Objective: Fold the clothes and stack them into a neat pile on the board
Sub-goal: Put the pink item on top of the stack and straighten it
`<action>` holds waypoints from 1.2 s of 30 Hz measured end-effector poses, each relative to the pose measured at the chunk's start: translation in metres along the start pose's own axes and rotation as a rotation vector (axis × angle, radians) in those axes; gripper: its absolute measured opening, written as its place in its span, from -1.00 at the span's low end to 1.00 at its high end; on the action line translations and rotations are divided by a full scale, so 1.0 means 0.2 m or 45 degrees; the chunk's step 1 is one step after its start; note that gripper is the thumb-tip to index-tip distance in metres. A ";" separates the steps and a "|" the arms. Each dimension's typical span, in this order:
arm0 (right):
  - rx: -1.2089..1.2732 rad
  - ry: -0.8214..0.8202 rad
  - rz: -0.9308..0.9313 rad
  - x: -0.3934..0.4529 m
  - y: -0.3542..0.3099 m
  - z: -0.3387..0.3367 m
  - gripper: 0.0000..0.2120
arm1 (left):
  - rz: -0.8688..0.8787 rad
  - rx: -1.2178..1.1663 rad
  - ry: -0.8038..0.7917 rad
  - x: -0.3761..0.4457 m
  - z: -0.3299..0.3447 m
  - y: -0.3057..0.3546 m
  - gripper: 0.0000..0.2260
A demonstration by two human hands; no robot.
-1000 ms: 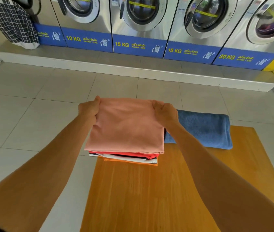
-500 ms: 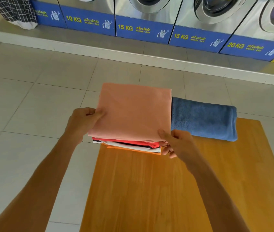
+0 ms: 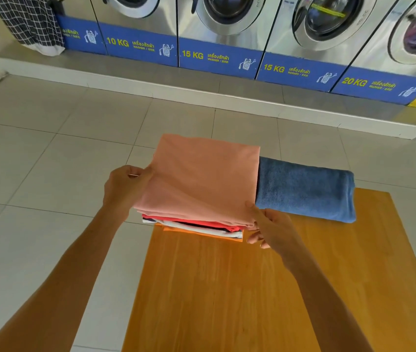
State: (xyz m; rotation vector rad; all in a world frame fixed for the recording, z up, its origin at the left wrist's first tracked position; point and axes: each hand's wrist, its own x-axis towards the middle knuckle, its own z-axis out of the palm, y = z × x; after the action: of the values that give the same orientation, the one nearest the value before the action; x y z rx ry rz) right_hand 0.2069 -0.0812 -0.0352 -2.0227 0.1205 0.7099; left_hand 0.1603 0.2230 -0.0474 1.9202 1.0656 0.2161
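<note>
the folded pink garment atop the pile is gripped at its edges by both hands, left hand, right hand; squaring is likely needed next.

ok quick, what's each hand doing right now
Left hand: closed on the left edge of the pink folded garment topping the pile.
Right hand: gripping the pile's near right corner, thumb on the pink garment.

Washing machines, blue-labelled, far beyond the hands; checked cloth hanging far left; tiled floor below.
</note>
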 end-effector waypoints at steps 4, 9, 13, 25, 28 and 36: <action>-0.109 0.296 -0.040 0.03 -0.04 0.01 -0.54 | 0.222 0.243 0.046 -0.02 0.00 -0.02 -0.67; -0.560 0.580 -0.614 0.08 -0.25 0.15 -0.59 | 0.893 0.400 0.272 -0.08 0.15 0.08 -0.74; -1.032 0.350 -0.766 0.22 -0.36 0.35 -0.47 | 1.048 0.609 -0.157 -0.11 0.37 0.14 -0.46; -1.036 0.459 -0.672 0.40 -0.32 0.32 -0.45 | 0.904 0.708 0.030 -0.08 0.34 0.08 -0.39; -1.127 0.285 -0.660 0.43 -0.32 0.32 -0.47 | 1.008 0.713 0.002 -0.04 0.39 0.14 -0.43; -1.200 0.269 -0.624 0.46 -0.34 0.30 -0.44 | 0.854 0.728 -0.280 0.08 0.45 0.08 -0.39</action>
State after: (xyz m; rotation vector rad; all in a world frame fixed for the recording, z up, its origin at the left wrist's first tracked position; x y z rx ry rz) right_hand 0.2806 0.0232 -0.0545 -2.8500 -0.6897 0.2259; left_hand 0.2272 0.1751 -0.0915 2.7041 0.3114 0.0637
